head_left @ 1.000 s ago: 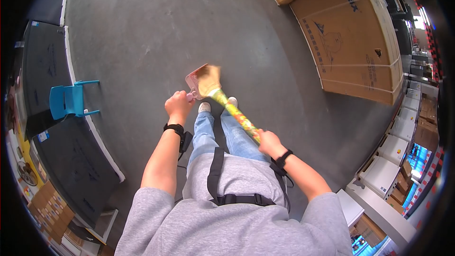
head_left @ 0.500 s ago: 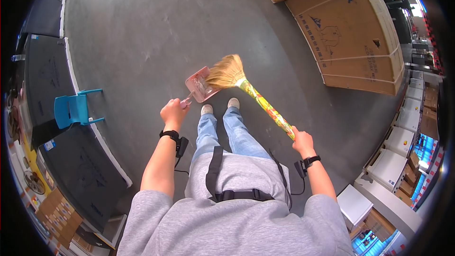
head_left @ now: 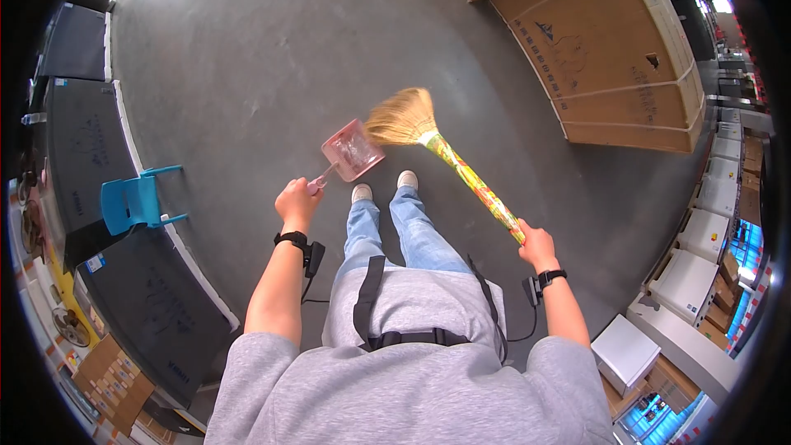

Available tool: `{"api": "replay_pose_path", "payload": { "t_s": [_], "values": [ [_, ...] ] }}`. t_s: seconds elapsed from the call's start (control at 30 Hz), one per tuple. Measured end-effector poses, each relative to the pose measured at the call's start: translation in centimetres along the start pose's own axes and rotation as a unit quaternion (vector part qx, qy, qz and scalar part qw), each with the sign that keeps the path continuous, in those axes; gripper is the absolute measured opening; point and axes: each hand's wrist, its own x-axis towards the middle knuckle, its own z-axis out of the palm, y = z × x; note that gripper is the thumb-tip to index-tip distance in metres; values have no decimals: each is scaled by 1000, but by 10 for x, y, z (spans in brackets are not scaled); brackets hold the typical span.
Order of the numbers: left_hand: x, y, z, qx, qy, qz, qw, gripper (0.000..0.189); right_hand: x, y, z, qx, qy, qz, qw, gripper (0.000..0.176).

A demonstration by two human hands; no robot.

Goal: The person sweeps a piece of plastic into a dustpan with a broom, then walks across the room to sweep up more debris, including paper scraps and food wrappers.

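A person stands with the left hand closed round the handle of a pink dustpan at eleven o'clock, mouth seemingly turned toward the straw broom at twelve, gripped by the right hand, likely so the bristles can sweep inward.

I wear a heather-grey short-sleeved T-shirt, light-blue jeans and off-white shoes. A black strap and black buckled belt cross my shirt; black wristbands carry small black modules with thin black cables.
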Motion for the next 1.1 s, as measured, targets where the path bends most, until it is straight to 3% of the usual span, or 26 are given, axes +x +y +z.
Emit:
{"api": "replay_pose_path", "payload": {
  "t_s": [0.23,0.33,0.43,0.57,0.7,0.9,1.03,1.1],
  "values": [
    [-4,0,2,-9,-15,-27,999,35,83,-67,3,-62,-39,-201,977,42],
    [-12,0,8,-17,-8,-41,999,36,104,-91,-2,-94,-35,-204,974,33],
    [-24,4,11,-19,-12,-45,999,38,109,-80,1,-83,-47,-174,980,28],
    [-31,4,9,-25,-13,-70,997,39,89,-53,9,-43,-39,-137,989,41],
    [-30,-11,11,-38,0,-113,993,40,54,-14,22,-40,3,-109,993,64],
    [-37,-47,19,-58,16,-112,992,42,3,26,11,0,61,-67,996,68],
    [-58,-59,20,-82,39,-144,985,43,-21,21,-7,137,-7,52,989,68],
    [-68,-64,15,-101,43,-183,977,44,-20,28,6,247,-4,61,967,71]
  ]
}}
